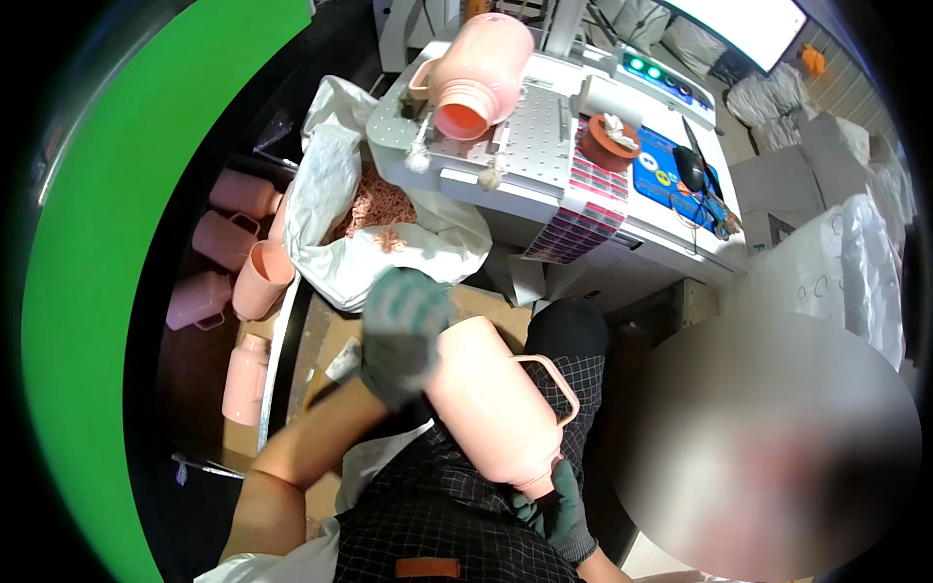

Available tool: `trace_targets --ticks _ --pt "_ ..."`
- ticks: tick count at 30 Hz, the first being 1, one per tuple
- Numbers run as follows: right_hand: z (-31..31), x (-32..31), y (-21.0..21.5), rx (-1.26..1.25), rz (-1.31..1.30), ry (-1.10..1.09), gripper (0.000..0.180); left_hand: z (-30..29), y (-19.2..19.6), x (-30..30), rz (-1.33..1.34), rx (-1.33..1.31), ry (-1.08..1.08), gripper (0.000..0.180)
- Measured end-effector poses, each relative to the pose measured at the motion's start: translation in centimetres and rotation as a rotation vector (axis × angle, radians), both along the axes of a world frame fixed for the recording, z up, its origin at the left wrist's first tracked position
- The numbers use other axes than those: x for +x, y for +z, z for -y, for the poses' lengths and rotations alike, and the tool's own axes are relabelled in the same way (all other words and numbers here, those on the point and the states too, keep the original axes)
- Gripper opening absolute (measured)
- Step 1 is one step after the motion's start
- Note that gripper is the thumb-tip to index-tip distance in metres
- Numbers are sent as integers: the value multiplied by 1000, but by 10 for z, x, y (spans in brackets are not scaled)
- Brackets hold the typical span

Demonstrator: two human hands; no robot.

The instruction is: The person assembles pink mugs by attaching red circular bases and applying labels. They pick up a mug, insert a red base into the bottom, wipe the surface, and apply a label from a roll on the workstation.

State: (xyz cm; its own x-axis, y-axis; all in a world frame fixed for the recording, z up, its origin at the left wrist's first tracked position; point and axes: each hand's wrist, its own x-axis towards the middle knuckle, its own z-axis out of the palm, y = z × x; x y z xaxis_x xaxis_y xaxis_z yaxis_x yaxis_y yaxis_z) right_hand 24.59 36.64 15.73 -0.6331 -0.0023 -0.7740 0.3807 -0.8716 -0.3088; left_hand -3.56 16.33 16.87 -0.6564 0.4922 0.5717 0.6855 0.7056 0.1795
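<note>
Lower centre of frame: gloved left hand [401, 335] clamps the pink jug [491, 403] by its base, right hand [556, 512] clamps its neck, steadying it across the lap.

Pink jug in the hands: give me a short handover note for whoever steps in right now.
Left hand, gloved, grips the base end of the pink jug held across the lap.
Right hand, gloved, holds its neck end.
Second jug lies on the machine plate, mouth toward the person.
More jugs lie at left, beside a white bag of pink scraps.
Done or left: cannot tell from this view.
</note>
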Motion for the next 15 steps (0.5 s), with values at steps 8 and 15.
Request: trace_targets --ticks 8,15 --pt "-43 5 4 1076 -240 -364 104 -121 14 -88 -142 292 -413 35" --pt "-36 5 -11 1309 -264 -290 121 -206 -20 -169 -44 56 -355 32"
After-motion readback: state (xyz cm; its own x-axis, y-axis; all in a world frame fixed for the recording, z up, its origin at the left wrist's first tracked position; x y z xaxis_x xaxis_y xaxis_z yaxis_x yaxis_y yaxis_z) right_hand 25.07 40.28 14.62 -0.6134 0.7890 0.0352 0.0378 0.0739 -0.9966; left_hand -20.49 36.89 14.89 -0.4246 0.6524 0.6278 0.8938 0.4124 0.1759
